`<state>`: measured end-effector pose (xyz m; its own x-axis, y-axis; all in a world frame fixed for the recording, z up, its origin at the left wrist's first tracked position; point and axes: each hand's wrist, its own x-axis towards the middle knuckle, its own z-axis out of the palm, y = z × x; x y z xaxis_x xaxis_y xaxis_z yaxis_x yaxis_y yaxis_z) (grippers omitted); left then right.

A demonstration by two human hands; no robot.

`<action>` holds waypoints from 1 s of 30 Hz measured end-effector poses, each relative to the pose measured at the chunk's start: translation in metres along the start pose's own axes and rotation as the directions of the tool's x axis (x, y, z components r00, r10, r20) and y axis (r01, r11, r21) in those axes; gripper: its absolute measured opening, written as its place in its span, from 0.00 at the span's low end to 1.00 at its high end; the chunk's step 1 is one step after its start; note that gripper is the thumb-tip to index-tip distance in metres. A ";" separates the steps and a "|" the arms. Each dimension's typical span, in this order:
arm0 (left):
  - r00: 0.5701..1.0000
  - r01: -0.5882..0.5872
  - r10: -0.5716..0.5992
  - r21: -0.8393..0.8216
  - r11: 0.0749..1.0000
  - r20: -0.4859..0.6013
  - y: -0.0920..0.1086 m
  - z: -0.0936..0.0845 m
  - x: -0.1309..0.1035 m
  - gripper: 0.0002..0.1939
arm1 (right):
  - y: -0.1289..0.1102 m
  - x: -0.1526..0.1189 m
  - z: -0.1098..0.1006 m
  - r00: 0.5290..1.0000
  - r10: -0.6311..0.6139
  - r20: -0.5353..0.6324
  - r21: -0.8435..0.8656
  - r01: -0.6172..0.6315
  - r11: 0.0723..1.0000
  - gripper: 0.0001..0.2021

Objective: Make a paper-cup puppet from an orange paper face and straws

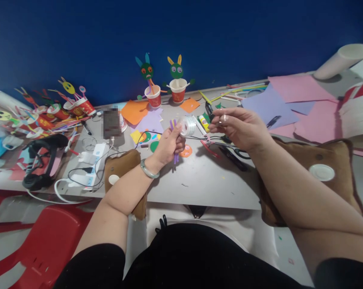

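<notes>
My left hand is closed round some purple straws and a roll of clear tape, above the grey table. The straws stand nearly upright in the fist, with the roll at the thumb side. To the right, my right hand is raised, thumb and fingertips pinched together. Whatever lies between those fingertips is too small or clear to make out. Beneath and between the hands are scissors, a yellow glue stick, a black box-cutter-like tool and an orange paper face.
Two paper-cup figures stand by the blue wall. More cup figures crowd the left. A white power strip, cables and a black headset lie left. Brown cushions flank me; coloured paper lies right. A red chair stands lower left.
</notes>
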<state>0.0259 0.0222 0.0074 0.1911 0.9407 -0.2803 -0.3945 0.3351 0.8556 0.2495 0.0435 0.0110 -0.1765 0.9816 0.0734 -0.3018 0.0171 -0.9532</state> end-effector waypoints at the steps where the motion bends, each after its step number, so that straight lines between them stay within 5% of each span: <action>1: 1.000 -0.004 0.004 0.007 1.000 -0.005 0.000 0.000 0.000 0.31 | 0.000 0.000 0.001 1.000 -0.011 -0.013 0.001 0.011 1.000 0.18; 10: 0.999 -0.036 0.037 0.045 0.998 -0.035 0.002 0.002 -0.001 0.31 | 0.002 0.005 -0.003 0.989 -0.087 -0.123 -0.135 0.070 0.988 0.28; 20: 0.998 -0.035 0.037 0.040 0.999 -0.044 0.004 0.005 -0.001 0.35 | 0.001 -0.001 -0.001 0.958 -0.264 -0.109 -0.360 0.209 0.909 0.34; 26: 0.998 -0.047 0.047 0.022 0.999 -0.044 0.002 0.003 0.000 0.32 | -0.009 -0.004 -0.004 0.975 -0.222 0.000 -0.484 0.194 0.853 0.40; 30: 0.998 -0.017 0.014 -0.046 0.999 -0.068 0.004 0.003 0.000 0.28 | -0.003 -0.002 -0.003 0.984 -0.140 0.113 -0.362 0.173 0.916 0.36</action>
<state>0.0267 0.0231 0.0118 0.1240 0.9468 -0.2971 -0.4383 0.3209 0.8396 0.2539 0.0422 0.0132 -0.2375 0.9414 0.2393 0.0327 0.2540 -0.9667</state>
